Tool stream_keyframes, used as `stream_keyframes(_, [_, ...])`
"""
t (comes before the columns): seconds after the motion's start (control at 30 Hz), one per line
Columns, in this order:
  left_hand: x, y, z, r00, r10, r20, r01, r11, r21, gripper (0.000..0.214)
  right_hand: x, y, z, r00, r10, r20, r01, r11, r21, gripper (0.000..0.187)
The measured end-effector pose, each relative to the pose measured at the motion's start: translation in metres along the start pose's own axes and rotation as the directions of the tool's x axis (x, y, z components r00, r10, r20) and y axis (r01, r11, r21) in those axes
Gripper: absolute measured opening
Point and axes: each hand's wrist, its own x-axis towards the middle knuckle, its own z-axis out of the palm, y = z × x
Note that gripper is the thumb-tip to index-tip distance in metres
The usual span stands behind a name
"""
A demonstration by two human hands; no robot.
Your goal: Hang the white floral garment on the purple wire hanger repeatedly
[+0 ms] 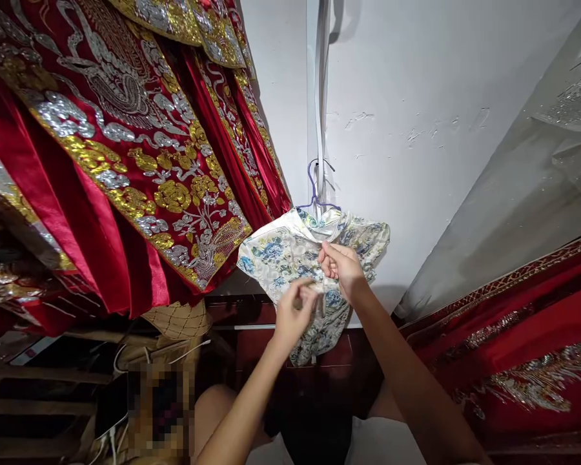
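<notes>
A short-sleeved floral shirt (271,252), white with blue and yellow-green flowers, hangs on a purple hanger (313,184) in front of me. My right hand (341,268) is closed in a pinch at the shirt's front, just under the collar (306,227). Lower and to the left, my left hand (295,313) is before the shirt's front with its fingers curled toward the thumb. Its fingertips are slightly blurred, and anything between them is too small to make out. Both hands cover part of the shirt's front opening.
Red cloth with gold and silver sequin embroidery (174,194) hangs close on the left. More red decorated fabric (537,355) lies along the right. Behind the shirt is a white wall (407,84) with a vertical strip. A wooden bench (39,407) at lower left carries a dark device (111,403) and cables.
</notes>
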Motion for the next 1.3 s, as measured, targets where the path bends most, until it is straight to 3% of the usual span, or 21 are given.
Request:
stream_keyframes(0.03, [0.019,0.018,-0.005,0.992,0.094,-0.086,-0.093,0.996,0.014,0.033,-0.002,0.002,0.0,1.0,-0.015,0.017,0.015,1.0,-0.022,0.059])
stream_keyframes(0.1, [0.055,0.051,-0.013,0.963,0.252,-0.1,-0.239,0.963,0.124,0.032,-0.003,0.0,-0.001,0.997,-0.068,0.046,0.071,0.996,-0.062,0.058])
stream_keyframes(0.23, [0.096,0.087,-0.021,0.922,0.365,0.126,-0.386,0.88,0.278,0.017,0.002,-0.003,-0.005,0.986,-0.159,0.043,0.162,0.985,-0.067,0.055])
stream_keyframes(0.3, [0.099,0.095,-0.023,0.904,0.409,0.124,-0.427,0.851,0.304,0.018,0.005,0.008,-0.008,0.988,-0.152,0.032,0.154,0.987,-0.04,0.054])
stream_keyframes(0.43, [0.099,0.105,-0.042,0.878,0.446,-0.171,-0.398,0.881,0.255,0.019,-0.003,0.05,-0.014,1.0,-0.016,-0.019,0.016,1.0,-0.025,0.053])
stream_keyframes(0.5, [0.101,0.107,-0.055,0.874,0.417,-0.249,-0.368,0.903,0.221,0.022,-0.014,0.067,-0.017,0.998,0.049,-0.036,-0.051,0.998,-0.044,0.052])
stream_keyframes(0.6, [0.103,0.104,-0.063,0.906,0.39,-0.163,-0.355,0.912,0.206,0.024,-0.027,0.068,-0.017,0.999,0.035,0.031,-0.033,0.997,-0.067,0.05])
stream_keyframes(0.73, [0.094,0.092,-0.051,0.925,0.379,-0.032,-0.364,0.906,0.218,0.021,-0.019,0.036,-0.007,0.987,-0.077,0.144,0.093,0.99,-0.11,0.045])
stream_keyframes(0.87, [0.084,0.088,-0.041,0.916,0.394,0.072,-0.398,0.873,0.281,0.019,-0.003,0.004,0.003,0.948,-0.272,0.166,0.297,0.943,-0.153,0.04])
stream_keyframes(1.0, [0.083,0.093,-0.034,0.905,0.415,0.092,-0.421,0.846,0.327,0.018,0.002,-0.003,0.004,0.908,-0.387,0.163,0.415,0.887,-0.203,0.036])
stream_keyframes(1.07, [0.085,0.095,-0.033,0.895,0.447,0.001,-0.417,0.834,0.361,0.019,0.002,0.008,0.002,0.919,-0.375,0.123,0.395,0.884,-0.252,0.033])
stream_keyframes(1.13, [0.09,0.09,-0.041,0.861,0.464,-0.211,-0.377,0.859,0.347,0.019,0.002,0.027,-0.004,0.939,-0.335,0.074,0.34,0.884,-0.322,0.031])
stream_keyframes(1.17, [0.094,0.085,-0.05,0.823,0.446,-0.35,-0.349,0.885,0.307,0.019,0.001,0.039,-0.008,0.949,-0.312,0.045,0.307,0.882,-0.357,0.032])
stream_keyframes(1.27, [0.102,0.054,-0.088,0.689,0.244,-0.683,-0.293,0.955,0.045,0.022,-0.007,0.073,-0.025,0.972,-0.232,-0.023,0.203,0.891,-0.407,0.038])
stream_keyframes(1.3, [0.102,0.04,-0.099,0.693,0.131,-0.709,-0.273,0.958,-0.09,0.023,-0.012,0.082,-0.03,0.979,-0.203,-0.035,0.174,0.905,-0.389,0.038])
